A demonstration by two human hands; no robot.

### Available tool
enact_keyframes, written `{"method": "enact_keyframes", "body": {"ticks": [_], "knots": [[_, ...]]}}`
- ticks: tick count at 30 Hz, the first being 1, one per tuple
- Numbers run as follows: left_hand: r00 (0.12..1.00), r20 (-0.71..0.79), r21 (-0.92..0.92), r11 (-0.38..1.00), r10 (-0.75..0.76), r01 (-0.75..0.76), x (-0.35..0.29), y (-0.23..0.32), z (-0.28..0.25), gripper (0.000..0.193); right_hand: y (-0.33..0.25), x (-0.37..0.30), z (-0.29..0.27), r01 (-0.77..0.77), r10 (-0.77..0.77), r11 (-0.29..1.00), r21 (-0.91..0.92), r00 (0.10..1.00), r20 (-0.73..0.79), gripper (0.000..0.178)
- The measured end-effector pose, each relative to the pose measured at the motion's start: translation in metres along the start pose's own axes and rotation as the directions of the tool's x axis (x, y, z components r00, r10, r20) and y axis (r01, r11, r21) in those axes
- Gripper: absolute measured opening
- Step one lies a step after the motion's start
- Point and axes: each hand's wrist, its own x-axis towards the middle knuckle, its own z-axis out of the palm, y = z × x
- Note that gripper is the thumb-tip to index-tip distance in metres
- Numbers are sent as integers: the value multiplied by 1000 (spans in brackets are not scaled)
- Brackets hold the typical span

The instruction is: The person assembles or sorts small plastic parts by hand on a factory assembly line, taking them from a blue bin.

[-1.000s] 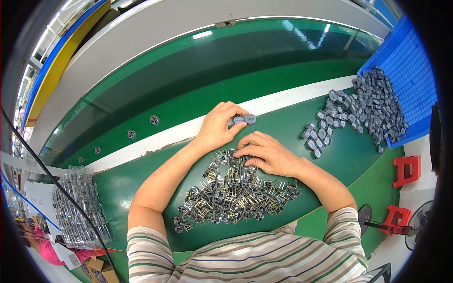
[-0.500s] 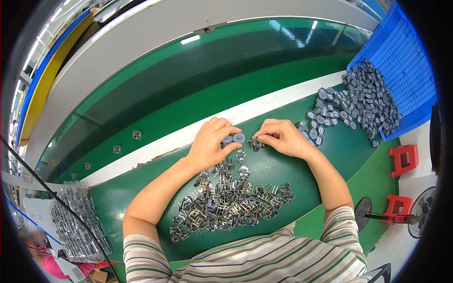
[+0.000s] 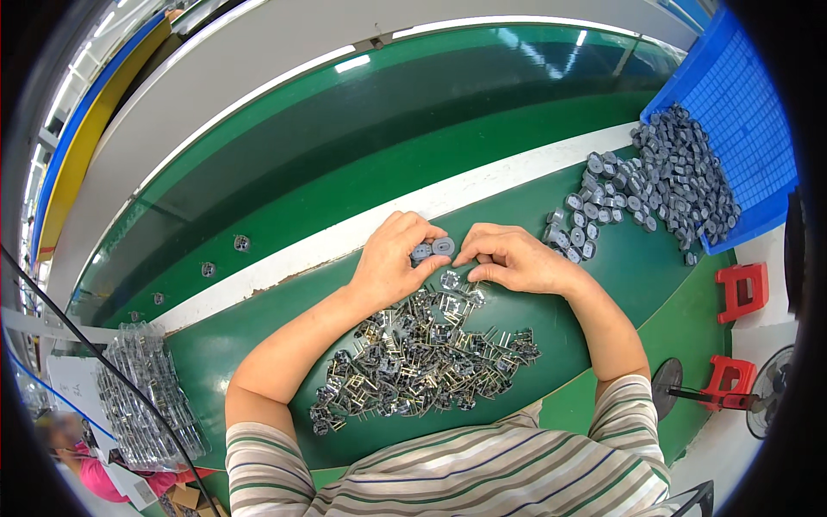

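Note:
My left hand (image 3: 392, 258) is closed around grey plastic housings, pinched between thumb and fingers; one rounded housing (image 3: 443, 246) with a slot in its face sticks out toward the right. Close beside it, my right hand (image 3: 512, 260) has its index fingertip near that housing. A gap shows between its index finger and thumb, with nothing visible in it; the other fingers are curled. Just below both hands lie a small round part (image 3: 450, 280) and a part with metal pins (image 3: 475, 296). They border a heap of pinned metal-and-black parts (image 3: 413, 366) on the green table.
Grey housings (image 3: 603, 194) spread from a tipped blue crate (image 3: 732, 121) at the right. Behind a white strip (image 3: 517, 171), a green belt (image 3: 345, 202) carries several small parts. Clear plastic trays (image 3: 151, 396) are stacked at left; red stools (image 3: 743, 291) and a fan (image 3: 769, 392) stand right.
My right hand has moved left, up to the housing in my left hand. The pinned part that was between its fingers no longer shows there.

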Motion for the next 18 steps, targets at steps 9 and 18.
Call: {"method": "enact_keyframes", "body": {"ticks": [9,18], "knots": [[997,42,38,997,64,-65,1,2,-2,32,-1,0,-9,-194,193,981,-10,969,154,19],[998,36,-224,972,-60,67,-1,0,-3,36,-2,9,2,198,-309,916,-349,903,-299,26]]}}
